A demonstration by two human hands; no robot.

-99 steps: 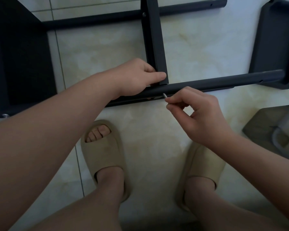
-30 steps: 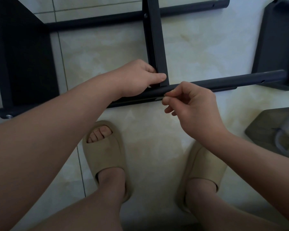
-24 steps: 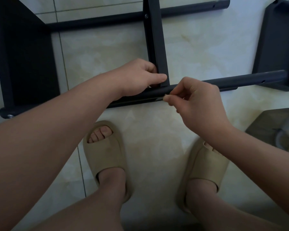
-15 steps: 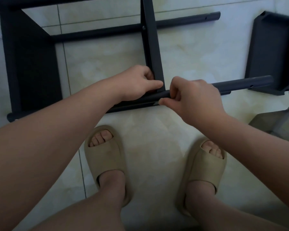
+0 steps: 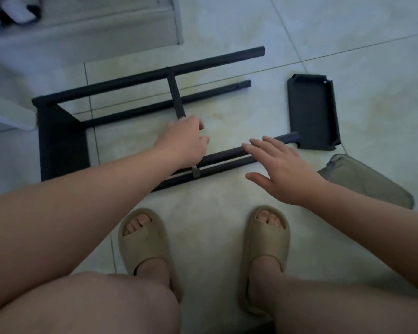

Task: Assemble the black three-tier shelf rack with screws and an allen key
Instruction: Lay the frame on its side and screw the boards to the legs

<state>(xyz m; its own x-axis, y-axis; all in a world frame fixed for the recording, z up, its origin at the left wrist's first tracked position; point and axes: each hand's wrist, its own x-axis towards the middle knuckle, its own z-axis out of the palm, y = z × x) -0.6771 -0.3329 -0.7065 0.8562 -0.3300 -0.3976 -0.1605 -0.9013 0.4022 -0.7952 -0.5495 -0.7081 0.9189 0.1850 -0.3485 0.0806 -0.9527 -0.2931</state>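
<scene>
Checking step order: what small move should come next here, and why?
Probably fetch the allen key, not in view, with the right hand: it is open and empty, while the small silver screw sits at the joint on the near black metal tube and the left hand grips the black metal crossbar.

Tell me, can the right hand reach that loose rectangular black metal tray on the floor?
Probably yes. The right hand is open and empty, fingers stretched over the near round black pole, and the rectangular black metal tray lies just beyond with nothing between.
</scene>
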